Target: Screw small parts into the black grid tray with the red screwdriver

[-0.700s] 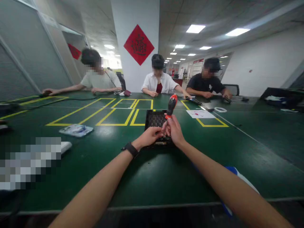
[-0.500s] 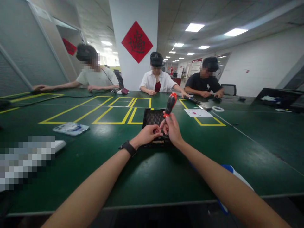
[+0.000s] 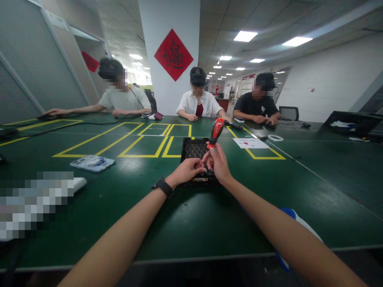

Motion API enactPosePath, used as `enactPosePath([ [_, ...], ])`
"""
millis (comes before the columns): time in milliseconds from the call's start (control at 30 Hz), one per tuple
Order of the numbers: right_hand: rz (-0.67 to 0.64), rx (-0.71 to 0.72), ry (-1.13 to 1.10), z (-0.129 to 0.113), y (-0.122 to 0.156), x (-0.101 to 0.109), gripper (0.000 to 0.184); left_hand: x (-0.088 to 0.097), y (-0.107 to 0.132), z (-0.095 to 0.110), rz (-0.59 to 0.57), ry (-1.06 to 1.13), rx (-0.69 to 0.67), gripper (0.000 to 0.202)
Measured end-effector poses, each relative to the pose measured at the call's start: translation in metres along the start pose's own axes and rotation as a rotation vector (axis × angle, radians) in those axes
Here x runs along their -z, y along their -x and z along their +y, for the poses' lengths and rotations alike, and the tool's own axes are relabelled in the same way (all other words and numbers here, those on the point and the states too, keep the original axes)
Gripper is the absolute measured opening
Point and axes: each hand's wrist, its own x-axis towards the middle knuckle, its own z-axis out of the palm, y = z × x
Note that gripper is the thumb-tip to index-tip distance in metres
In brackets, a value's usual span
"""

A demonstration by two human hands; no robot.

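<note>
Screwdriver (image 3: 217,130), red and black, tilted, handle up: in the grip of the right hand (image 3: 220,163), over the near part of the tray (image 3: 191,149), black, on the bench (image 3: 191,227). Left hand (image 3: 186,171): close beside the right; cannot tell whether its grip holds anything.

A red diamond-shaped poster (image 3: 174,55) hangs on a white pillar (image 3: 169,14); on the green tabletop (image 3: 191,223), a white ring (image 3: 275,140) lies near a printed paper sheet (image 3: 251,144).
</note>
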Motion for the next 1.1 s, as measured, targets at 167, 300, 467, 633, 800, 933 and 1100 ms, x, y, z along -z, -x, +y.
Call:
enactPosePath([
  [167, 0.006, -0.015, 0.013, 0.001, -0.002, 0.001, 0.033, 0.001, -0.001, -0.002, -0.048, 0.035, -0.048, 0.017],
  [300, 0.039, 0.0, 0.042, 0.001, -0.001, 0.002, 0.033, 0.0, -0.001, -0.002, -0.041, 0.086, -0.012, 0.019],
  [467, 0.042, 0.0, 0.041, 0.003, -0.001, 0.002, 0.034, -0.001, 0.0, -0.003, -0.019, 0.049, 0.037, 0.022],
  [633, 0.081, 0.01, 0.07, 0.003, -0.002, 0.002, 0.033, 0.0, 0.0, -0.003, 0.008, 0.066, -0.032, 0.015],
  [800, 0.144, 0.054, 0.156, 0.007, -0.005, 0.003, 0.029, 0.0, -0.002, -0.004, 0.318, 0.108, 0.06, 0.027],
  [933, 0.103, 0.021, 0.263, 0.018, -0.005, 0.004, 0.029, 0.002, -0.003, -0.008, 0.397, 0.13, 0.15, 0.021],
  [1100, 0.085, 0.027, 0.357, 0.027, -0.005, 0.005, 0.026, 0.0, -0.003, -0.012, 0.417, 0.073, 0.227, 0.02],
])
